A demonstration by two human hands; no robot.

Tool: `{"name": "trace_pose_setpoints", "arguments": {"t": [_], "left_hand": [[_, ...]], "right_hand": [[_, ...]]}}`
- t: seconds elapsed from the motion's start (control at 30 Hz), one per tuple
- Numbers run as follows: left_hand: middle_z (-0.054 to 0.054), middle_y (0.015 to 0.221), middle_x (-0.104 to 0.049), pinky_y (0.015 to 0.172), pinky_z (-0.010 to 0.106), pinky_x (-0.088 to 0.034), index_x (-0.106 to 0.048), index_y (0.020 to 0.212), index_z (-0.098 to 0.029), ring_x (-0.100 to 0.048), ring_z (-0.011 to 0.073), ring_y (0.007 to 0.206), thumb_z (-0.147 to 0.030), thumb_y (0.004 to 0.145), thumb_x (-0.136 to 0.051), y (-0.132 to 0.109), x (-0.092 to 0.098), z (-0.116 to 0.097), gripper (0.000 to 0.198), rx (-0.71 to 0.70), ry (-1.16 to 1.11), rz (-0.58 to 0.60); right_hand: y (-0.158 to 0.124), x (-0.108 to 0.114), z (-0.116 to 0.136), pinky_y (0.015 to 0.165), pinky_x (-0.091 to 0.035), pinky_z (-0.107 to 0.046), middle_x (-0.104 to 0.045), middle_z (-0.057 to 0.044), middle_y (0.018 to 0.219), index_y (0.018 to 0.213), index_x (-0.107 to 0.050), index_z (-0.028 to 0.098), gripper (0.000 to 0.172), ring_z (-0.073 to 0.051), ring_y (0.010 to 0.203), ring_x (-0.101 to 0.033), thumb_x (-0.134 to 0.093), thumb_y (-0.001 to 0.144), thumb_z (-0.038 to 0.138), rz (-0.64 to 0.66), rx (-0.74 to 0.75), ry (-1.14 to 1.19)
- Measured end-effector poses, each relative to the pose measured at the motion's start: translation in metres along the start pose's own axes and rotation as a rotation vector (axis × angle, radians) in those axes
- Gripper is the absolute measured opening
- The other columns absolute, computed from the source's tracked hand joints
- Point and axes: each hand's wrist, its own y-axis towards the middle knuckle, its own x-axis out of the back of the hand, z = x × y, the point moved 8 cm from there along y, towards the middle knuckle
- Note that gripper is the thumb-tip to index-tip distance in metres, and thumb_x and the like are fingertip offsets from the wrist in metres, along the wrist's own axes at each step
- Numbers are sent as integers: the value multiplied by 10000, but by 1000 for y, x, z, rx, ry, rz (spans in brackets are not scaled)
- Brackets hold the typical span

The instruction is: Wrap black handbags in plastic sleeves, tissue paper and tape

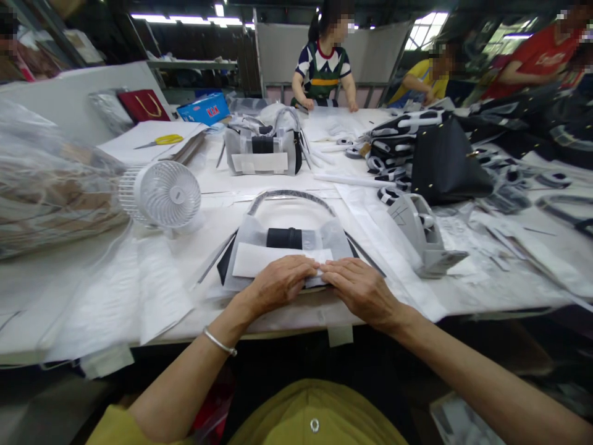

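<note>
A black handbag wrapped in white tissue paper lies flat on the table's near edge, its wrapped handle arching away from me. My left hand and my right hand rest side by side on the bag's front edge, fingertips meeting over a white paper strip. Both hands have their fingers pressed together and bent down onto the paper; I cannot make out whether they pinch it. A silver bangle circles my left wrist.
A small white fan stands left, a tape dispenser right. Another wrapped bag, a black bag, yellow scissors and a blue box lie farther back. Three people work at the far side.
</note>
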Motion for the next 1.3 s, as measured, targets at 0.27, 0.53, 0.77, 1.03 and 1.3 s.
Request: {"name": "trace_pose_setpoints", "arguments": {"t": [0.27, 0.53, 0.77, 1.03, 1.3], "left_hand": [[125, 1287, -646, 1096, 411, -464, -463, 1333, -152, -595, 214, 1222, -164, 906, -563, -6, -15, -8, 438, 70, 181, 57], [102, 1358, -613, 1112, 403, -455, -533, 1302, -173, -548, 185, 1290, -96, 930, -472, -17, -26, -20, 385, 59, 306, -106], [89, 1298, -657, 1087, 369, -476, -600, 1207, -179, -597, 176, 1232, -116, 959, -474, -16, -22, -19, 285, 74, 287, -163], [72, 1300, -658, 1086, 364, -477, -614, 1204, -207, -595, 166, 1233, -122, 955, -481, -16, -23, -16, 295, 120, 254, -166], [59, 1296, -662, 1088, 341, -467, -613, 1204, -205, -594, 154, 1234, -130, 968, -465, -15, -20, -16, 289, 117, 249, -161]], "right_hand": [[-10, -8, -10, 871, -511, -381, -729, -104, 1060, 1168, -608, 160, 256, -221, 1001, -672, -463, 962, 111, -141, -51, 2], [-11, -12, -7, 929, -495, -380, -727, -92, 1101, 1071, -642, 177, 210, -206, 1085, -650, -478, 964, 103, -182, -64, 21], [-41, 25, 17, 1093, -407, -457, -684, -87, 1237, 1178, -623, 192, 254, -221, 1221, -583, -569, 934, 144, -8, 32, -33], [-91, -13, 32, 1004, -462, -420, -671, -102, 1266, 1285, -603, 188, 365, -233, 1208, -583, -420, 980, 103, 43, -29, -126], [-47, -15, 54, 855, -486, -371, -741, -81, 914, 1072, -648, 158, 283, -182, 894, -672, -382, 994, 103, -43, -33, 184]]}}
